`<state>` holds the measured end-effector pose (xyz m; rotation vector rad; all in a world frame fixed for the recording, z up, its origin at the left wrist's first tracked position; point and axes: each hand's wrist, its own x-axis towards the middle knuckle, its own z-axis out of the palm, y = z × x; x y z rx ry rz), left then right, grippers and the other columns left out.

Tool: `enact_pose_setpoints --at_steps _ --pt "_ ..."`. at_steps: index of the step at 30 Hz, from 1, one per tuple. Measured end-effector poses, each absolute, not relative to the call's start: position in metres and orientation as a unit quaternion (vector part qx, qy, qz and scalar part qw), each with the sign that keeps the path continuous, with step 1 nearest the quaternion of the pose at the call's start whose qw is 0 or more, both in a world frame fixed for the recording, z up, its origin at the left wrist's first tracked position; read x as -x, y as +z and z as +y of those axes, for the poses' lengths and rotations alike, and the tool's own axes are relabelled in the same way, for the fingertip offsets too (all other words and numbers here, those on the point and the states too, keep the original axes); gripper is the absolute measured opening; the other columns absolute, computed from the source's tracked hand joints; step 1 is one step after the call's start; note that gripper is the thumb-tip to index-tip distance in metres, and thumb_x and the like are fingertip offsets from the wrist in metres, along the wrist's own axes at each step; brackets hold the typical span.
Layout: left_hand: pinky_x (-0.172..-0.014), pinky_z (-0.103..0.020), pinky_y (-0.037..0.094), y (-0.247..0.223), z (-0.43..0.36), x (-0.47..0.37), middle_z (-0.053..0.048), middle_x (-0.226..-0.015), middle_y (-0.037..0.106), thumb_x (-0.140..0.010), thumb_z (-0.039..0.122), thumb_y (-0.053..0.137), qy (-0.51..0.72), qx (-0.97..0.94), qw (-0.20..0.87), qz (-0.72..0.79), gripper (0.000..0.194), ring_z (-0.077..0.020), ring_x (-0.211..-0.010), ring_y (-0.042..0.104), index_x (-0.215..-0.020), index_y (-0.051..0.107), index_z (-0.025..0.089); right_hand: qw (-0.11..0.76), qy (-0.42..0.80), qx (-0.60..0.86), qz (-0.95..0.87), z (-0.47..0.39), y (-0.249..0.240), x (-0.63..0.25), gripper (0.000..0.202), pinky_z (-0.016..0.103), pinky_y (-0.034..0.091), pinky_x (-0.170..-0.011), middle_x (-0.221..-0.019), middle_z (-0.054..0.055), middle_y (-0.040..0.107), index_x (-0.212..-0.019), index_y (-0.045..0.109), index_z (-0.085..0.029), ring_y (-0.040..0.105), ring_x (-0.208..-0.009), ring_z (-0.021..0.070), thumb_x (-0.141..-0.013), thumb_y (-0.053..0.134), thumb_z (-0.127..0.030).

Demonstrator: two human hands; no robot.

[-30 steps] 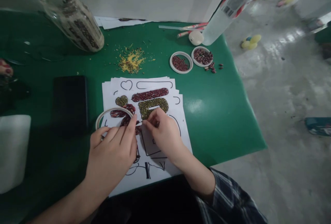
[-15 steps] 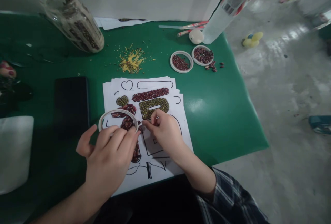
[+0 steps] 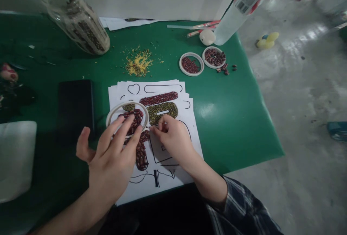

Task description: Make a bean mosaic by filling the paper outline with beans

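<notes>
Green table (image 3: 230, 119) holds your paper (image 3: 189, 144). Your left hand (image 3: 114, 155) rests open, fingers on the ring lid (image 3: 112, 114) lying on the beans (image 3: 141, 152). Your right hand (image 3: 173, 139), just beside it, pinches something too small to tell.

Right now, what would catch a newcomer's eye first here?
Probably the paper sheet at the centre of the green table, its drawn outlines partly filled with red and green beans. The left hand rests fingertips on a shallow white-rimmed dish over the beans, while the right hand pinches something small beside it. A tilted glass jar stands back left.
</notes>
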<state>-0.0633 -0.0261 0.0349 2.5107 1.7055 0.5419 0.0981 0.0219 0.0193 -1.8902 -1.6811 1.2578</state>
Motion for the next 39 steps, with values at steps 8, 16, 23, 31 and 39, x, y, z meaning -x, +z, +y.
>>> enact_pose_setpoints --at_steps 8,16,23,31,39 --pt "-0.103 -0.058 0.032 0.035 -0.013 0.060 -0.013 -0.137 0.045 -0.083 0.019 0.060 0.148 -0.792 -0.050 0.591 0.017 -0.0358 -0.135 0.026 -0.100 0.061 0.020 0.157 0.436 0.659 -0.592 0.021 0.018 -0.098 0.023 0.024 0.023 -0.049 -0.054 -0.005 0.048 -0.066 0.043 -0.020 0.037 -0.048 0.0089 -0.079 0.059 -0.030" --pt "-0.093 -0.045 0.045 0.034 -0.010 0.069 -0.005 -0.088 0.067 -0.083 0.022 0.060 0.146 -0.822 -0.037 0.549 0.015 -0.0250 -0.100 0.059 -0.098 0.059 0.019 0.162 0.431 0.654 -0.601 0.020 0.016 -0.100 0.023 0.024 0.024 -0.050 -0.053 -0.005 0.048 -0.066 0.044 -0.021 0.037 -0.047 0.0089 -0.080 0.058 -0.033" --pt "-0.088 -0.041 0.047 0.039 -0.017 0.067 -0.001 -0.082 0.067 -0.084 0.021 0.059 0.125 -0.858 -0.036 0.497 0.009 -0.0213 -0.093 0.061 -0.092 0.062 0.019 0.159 0.420 0.656 -0.607 0.021 0.014 -0.099 0.024 0.024 0.023 -0.049 -0.054 -0.006 0.049 -0.064 0.044 -0.020 0.036 -0.048 0.0084 -0.078 0.060 -0.033" --pt "-0.079 -0.037 0.042 0.033 -0.024 0.063 0.001 -0.070 0.059 -0.088 0.013 0.047 0.102 -0.875 0.021 0.474 0.018 -0.0160 -0.077 0.057 -0.079 0.060 0.021 0.156 0.414 0.650 -0.618 0.022 0.014 -0.098 0.026 0.025 0.022 -0.048 -0.053 -0.006 0.047 -0.061 0.042 -0.020 0.034 -0.048 0.0083 -0.078 0.057 -0.032" --pt "-0.069 -0.035 0.037 0.038 -0.023 0.059 -0.001 -0.068 0.053 -0.088 0.010 0.044 0.072 -0.901 0.004 0.427 0.020 -0.0172 -0.070 0.047 -0.082 0.061 0.019 0.149 0.412 0.651 -0.620 0.023 0.015 -0.097 0.024 0.024 0.022 -0.048 -0.053 -0.006 0.047 -0.062 0.044 -0.020 0.033 -0.047 0.0086 -0.077 0.059 -0.032"
